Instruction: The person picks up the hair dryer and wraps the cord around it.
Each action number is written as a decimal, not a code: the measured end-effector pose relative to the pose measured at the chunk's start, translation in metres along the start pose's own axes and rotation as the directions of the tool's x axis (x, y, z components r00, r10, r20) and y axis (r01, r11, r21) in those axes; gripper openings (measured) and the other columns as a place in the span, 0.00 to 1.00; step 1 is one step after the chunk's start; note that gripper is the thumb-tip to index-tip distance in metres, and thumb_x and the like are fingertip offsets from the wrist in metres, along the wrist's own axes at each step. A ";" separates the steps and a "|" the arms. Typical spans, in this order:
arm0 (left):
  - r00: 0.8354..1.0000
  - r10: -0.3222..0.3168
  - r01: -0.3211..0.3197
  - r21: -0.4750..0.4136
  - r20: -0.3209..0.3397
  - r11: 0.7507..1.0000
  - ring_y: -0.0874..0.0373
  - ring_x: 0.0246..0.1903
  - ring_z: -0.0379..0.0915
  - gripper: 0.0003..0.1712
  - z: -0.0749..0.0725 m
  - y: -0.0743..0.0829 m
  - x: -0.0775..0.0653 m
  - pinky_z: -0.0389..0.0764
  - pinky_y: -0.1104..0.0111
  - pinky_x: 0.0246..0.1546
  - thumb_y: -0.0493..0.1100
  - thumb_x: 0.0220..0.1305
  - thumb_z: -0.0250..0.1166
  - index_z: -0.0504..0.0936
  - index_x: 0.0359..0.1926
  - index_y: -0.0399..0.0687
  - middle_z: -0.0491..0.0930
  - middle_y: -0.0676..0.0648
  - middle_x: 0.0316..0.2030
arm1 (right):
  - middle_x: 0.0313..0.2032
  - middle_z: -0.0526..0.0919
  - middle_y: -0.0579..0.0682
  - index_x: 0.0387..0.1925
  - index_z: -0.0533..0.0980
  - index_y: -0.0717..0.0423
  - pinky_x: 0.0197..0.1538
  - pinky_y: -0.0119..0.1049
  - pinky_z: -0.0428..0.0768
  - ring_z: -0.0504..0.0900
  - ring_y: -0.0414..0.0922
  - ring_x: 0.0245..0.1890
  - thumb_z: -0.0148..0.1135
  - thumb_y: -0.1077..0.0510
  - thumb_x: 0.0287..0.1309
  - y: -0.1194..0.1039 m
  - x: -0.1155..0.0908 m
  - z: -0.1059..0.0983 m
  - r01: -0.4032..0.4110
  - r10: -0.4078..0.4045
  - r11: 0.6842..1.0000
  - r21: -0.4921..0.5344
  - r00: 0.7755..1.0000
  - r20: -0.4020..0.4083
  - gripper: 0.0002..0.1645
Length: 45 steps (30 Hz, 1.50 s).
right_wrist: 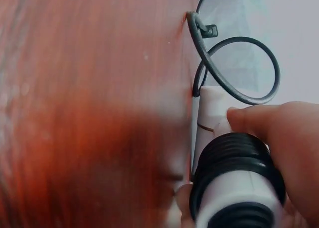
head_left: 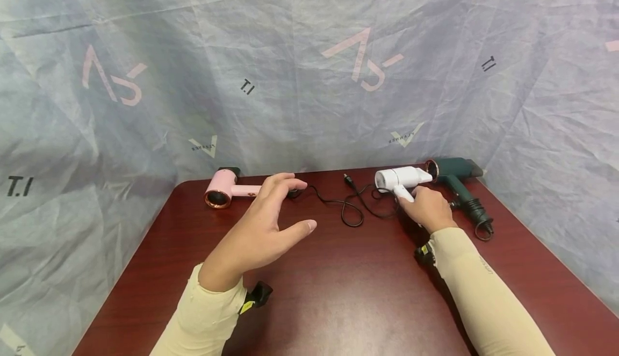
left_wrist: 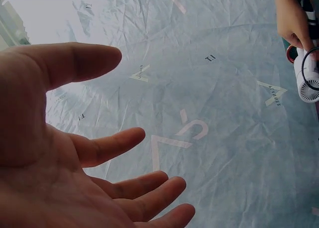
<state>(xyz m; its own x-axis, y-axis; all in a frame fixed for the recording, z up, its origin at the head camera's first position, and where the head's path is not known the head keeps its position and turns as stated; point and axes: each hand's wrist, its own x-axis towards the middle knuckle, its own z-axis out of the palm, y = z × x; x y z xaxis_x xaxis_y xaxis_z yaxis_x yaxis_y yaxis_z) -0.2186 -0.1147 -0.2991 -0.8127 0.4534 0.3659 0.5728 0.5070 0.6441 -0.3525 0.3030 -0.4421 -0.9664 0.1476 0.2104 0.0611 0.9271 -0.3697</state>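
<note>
- A white hair dryer [head_left: 397, 176] lies at the far edge of a dark red counter [head_left: 353, 270], its barrel running left to right, nozzle pointing right, handle [head_left: 403, 193] slanting toward the person.
- The right hand [head_left: 429, 206] is on that handle, just nearer the person than the white dryer's barrel; its thumb and fingers are curled round the handle, gripping it. Black coils circle the handle's end.
- Right of the white dryer, close by its nozzle: a dark green hair dryer [head_left: 454, 168] with cord wound round its handle.
- Left of the white dryer: looping black cord [head_left: 330, 201] and a plug [head_left: 348, 180].
- Farther left and nearer the person than the white dryer: the left hand [head_left: 258, 232], fingers spread, thumb well apart, holding nothing.
- Farthest left of the white dryer: a pink hair dryer [head_left: 221, 184], its handle partly hidden behind the left hand.
- Behind the white dryer: a grey printed cloth [head_left: 290, 50].
</note>
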 end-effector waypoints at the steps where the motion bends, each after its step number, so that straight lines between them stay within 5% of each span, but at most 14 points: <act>1: 1.000 -0.005 0.005 0.003 0.003 1.000 0.58 0.73 0.59 0.33 0.000 0.000 0.000 0.65 0.49 0.72 0.52 0.65 0.70 0.69 0.69 0.65 0.57 0.57 0.74 | 0.36 0.87 0.60 0.44 0.82 0.59 0.36 0.56 0.79 0.85 0.61 0.37 0.62 0.37 0.63 0.000 0.001 0.000 0.008 -0.008 1.000 0.005 1.000 0.008 0.28; 4: 1.000 -0.016 0.015 0.006 0.010 1.000 0.57 0.73 0.59 0.33 0.000 0.000 0.000 0.65 0.48 0.72 0.53 0.65 0.70 0.69 0.68 0.66 0.57 0.57 0.74 | 0.42 0.87 0.63 0.53 0.80 0.64 0.42 0.58 0.80 0.84 0.62 0.41 0.59 0.40 0.65 -0.001 0.002 0.001 0.029 -0.029 0.999 0.014 0.999 0.034 0.32; 8: 0.999 -0.031 0.031 0.010 0.017 0.999 0.56 0.74 0.59 0.33 -0.001 0.000 0.000 0.65 0.47 0.72 0.54 0.65 0.69 0.69 0.69 0.66 0.56 0.56 0.75 | 0.42 0.85 0.67 0.51 0.77 0.68 0.41 0.58 0.79 0.83 0.63 0.40 0.58 0.41 0.65 -0.003 0.003 0.000 0.025 -0.026 1.000 0.016 0.998 0.051 0.32; 16: 0.997 -0.076 0.075 0.037 0.012 0.996 0.53 0.71 0.63 0.32 -0.005 -0.009 0.004 0.67 0.47 0.71 0.56 0.66 0.69 0.69 0.68 0.64 0.55 0.53 0.75 | 0.52 0.72 0.75 0.61 0.64 0.72 0.41 0.66 0.76 0.78 0.74 0.49 0.58 0.34 0.64 -0.012 -0.001 -0.007 -0.092 0.091 0.996 0.011 0.995 0.038 0.46; 20: 0.994 -0.112 0.113 0.101 -0.018 0.988 0.46 0.73 0.61 0.34 -0.013 -0.022 0.011 0.67 0.44 0.70 0.59 0.65 0.68 0.69 0.69 0.60 0.53 0.47 0.77 | 0.50 0.75 0.71 0.55 0.73 0.65 0.38 0.65 0.76 0.78 0.74 0.45 0.64 0.39 0.60 -0.020 -0.006 -0.013 -0.009 0.009 1.000 -0.010 1.000 -0.022 0.36; 25: 0.963 -0.257 0.270 0.212 -0.086 0.939 0.38 0.73 0.58 0.40 -0.026 -0.085 0.030 0.67 0.40 0.69 0.59 0.66 0.65 0.66 0.72 0.45 0.55 0.36 0.75 | 0.48 0.77 0.69 0.49 0.81 0.57 0.38 0.67 0.76 0.75 0.72 0.44 0.68 0.46 0.55 -0.028 -0.008 -0.013 0.093 -0.093 0.994 -0.055 0.996 -0.010 0.24; 32: 0.823 -0.531 0.563 0.418 -0.203 0.713 0.20 0.68 0.53 0.51 -0.028 -0.208 0.061 0.60 0.28 0.61 0.62 0.67 0.60 0.55 0.74 0.27 0.54 0.21 0.70 | 0.48 0.80 0.66 0.47 0.85 0.54 0.42 0.67 0.77 0.74 0.70 0.46 0.66 0.51 0.56 -0.045 -0.017 -0.018 0.166 -0.166 0.985 -0.050 0.986 -0.008 0.18; 36: 0.777 -0.577 0.624 0.436 -0.253 0.649 0.18 0.67 0.52 0.58 -0.032 -0.255 0.069 0.60 0.28 0.61 0.66 0.66 0.61 0.50 0.74 0.23 0.55 0.17 0.68 | 0.47 0.81 0.63 0.44 0.86 0.53 0.44 0.65 0.77 0.75 0.67 0.47 0.64 0.53 0.57 -0.063 -0.028 -0.024 0.238 -0.242 0.970 -0.055 0.968 -0.067 0.15; 40: 0.768 -0.585 0.637 0.410 -0.263 0.653 0.18 0.63 0.59 0.62 -0.040 -0.288 0.068 0.66 0.29 0.59 0.70 0.63 0.63 0.51 0.73 0.23 0.60 0.16 0.64 | 0.48 0.82 0.58 0.41 0.87 0.50 0.47 0.64 0.77 0.77 0.65 0.48 0.65 0.52 0.58 -0.084 -0.043 -0.028 0.352 -0.357 0.934 -0.063 0.926 -0.122 0.12; 45: 0.811 -0.546 0.586 0.303 -0.213 0.752 0.25 0.60 0.70 0.55 -0.053 -0.308 0.061 0.74 0.38 0.60 0.64 0.65 0.64 0.56 0.74 0.26 0.69 0.20 0.62 | 0.44 0.82 0.53 0.36 0.85 0.47 0.44 0.58 0.78 0.78 0.60 0.44 0.69 0.52 0.56 -0.101 -0.060 -0.028 0.507 -0.519 0.854 -0.115 0.846 -0.124 0.07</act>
<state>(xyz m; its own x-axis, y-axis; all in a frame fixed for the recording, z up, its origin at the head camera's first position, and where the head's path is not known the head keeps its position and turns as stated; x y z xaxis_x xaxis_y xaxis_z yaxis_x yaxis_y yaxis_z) -0.4504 -0.2819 -0.4393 -0.9940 -0.0650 0.0881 -0.0129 0.8687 0.4952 -0.2943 0.2105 -0.3925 -0.8182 -0.3133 0.4821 -0.4092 0.9063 -0.1054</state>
